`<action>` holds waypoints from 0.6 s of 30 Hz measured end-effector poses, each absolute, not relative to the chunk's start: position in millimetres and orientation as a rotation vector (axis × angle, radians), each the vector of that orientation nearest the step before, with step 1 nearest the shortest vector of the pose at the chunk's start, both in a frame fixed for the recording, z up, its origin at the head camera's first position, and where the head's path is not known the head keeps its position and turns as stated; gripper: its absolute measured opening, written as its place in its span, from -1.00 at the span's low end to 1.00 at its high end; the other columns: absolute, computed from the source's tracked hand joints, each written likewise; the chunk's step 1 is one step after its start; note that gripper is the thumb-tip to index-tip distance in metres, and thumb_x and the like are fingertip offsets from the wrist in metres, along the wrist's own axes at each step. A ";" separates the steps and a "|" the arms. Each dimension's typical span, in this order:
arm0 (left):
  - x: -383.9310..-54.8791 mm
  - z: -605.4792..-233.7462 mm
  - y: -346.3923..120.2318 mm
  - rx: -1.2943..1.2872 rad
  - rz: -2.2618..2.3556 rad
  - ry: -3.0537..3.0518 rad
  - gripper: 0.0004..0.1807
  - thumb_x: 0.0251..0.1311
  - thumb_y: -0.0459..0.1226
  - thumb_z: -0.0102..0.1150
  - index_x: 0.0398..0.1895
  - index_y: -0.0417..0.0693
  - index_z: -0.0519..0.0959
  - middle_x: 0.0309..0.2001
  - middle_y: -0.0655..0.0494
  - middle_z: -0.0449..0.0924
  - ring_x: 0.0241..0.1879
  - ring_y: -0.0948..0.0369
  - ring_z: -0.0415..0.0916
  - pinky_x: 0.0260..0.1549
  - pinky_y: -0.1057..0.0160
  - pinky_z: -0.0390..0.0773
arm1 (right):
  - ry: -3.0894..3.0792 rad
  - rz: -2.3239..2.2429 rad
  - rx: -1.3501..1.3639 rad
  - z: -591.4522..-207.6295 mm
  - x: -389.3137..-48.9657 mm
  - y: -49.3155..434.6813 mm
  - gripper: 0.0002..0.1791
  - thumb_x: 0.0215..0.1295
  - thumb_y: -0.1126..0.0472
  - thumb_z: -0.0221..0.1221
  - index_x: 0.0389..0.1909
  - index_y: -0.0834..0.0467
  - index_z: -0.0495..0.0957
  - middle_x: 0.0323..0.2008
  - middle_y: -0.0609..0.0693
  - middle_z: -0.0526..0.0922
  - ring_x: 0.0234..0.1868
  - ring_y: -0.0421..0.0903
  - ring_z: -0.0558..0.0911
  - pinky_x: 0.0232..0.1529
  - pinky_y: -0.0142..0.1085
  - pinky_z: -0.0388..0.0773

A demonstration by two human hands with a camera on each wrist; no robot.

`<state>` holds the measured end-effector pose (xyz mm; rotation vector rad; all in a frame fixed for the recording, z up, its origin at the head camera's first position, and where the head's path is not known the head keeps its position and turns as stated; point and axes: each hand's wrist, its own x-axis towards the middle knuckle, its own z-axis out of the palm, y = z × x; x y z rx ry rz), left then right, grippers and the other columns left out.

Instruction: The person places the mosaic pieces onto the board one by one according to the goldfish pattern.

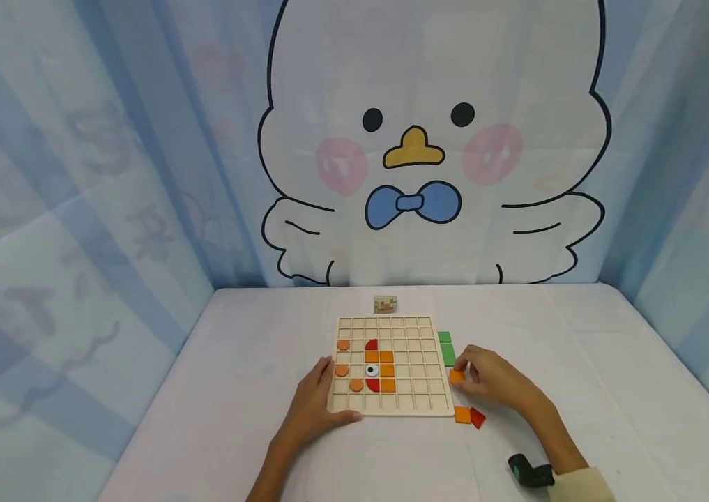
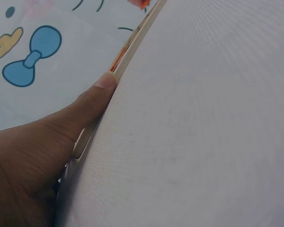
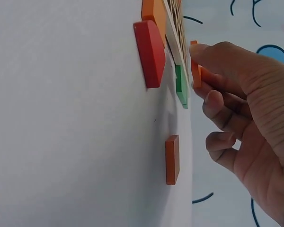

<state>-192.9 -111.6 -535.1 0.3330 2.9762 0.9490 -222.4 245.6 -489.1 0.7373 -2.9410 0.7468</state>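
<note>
A pale wooden grid board (image 1: 417, 402) lies on the table. In the head view my left hand (image 1: 313, 404) rests at its near left corner, thumb along the front edge, the other fingers by the left side. My right hand (image 1: 493, 376) pinches an orange square tile (image 3: 195, 66) between thumb and fingertips, just off the board's right edge. Set in the board are orange discs (image 1: 356, 385), red quarter-round pieces (image 1: 371, 344), orange squares (image 1: 386, 370) and a round eye piece (image 1: 371, 370).
Green tiles (image 1: 447, 354) lie along the board's right side. An orange tile (image 1: 462, 415) and a red piece (image 1: 477, 417) sit by its near right corner. Another orange-brown tile (image 3: 172, 160) shows in the right wrist view. Behind the board is a small patterned item (image 1: 385, 304).
</note>
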 end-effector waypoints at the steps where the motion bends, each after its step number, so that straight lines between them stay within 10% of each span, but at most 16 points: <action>1: -193.0 -535.2 -111.4 0.332 0.945 2.977 0.37 -0.23 0.42 0.33 0.54 -0.16 0.01 0.56 -0.08 -0.07 0.48 -0.07 0.05 0.42 -0.11 0.17 | -2.925 0.736 0.751 -488.1 -223.2 245.0 -0.79 0.10 0.19 0.41 -0.28 0.10 0.60 -0.39 -0.16 0.49 -0.46 -0.31 0.37 -0.50 -0.51 0.39; 18: -192.9 -535.7 -111.2 0.339 0.965 2.969 0.37 -0.23 0.42 0.33 0.54 -0.16 0.00 0.56 -0.07 -0.06 0.47 -0.06 0.06 0.42 -0.10 0.18 | -2.866 0.680 0.922 -489.5 -249.1 192.4 -0.77 0.19 0.12 0.35 -0.23 0.15 0.61 -0.31 -0.11 0.53 -0.44 -0.32 0.35 -0.43 -0.50 0.39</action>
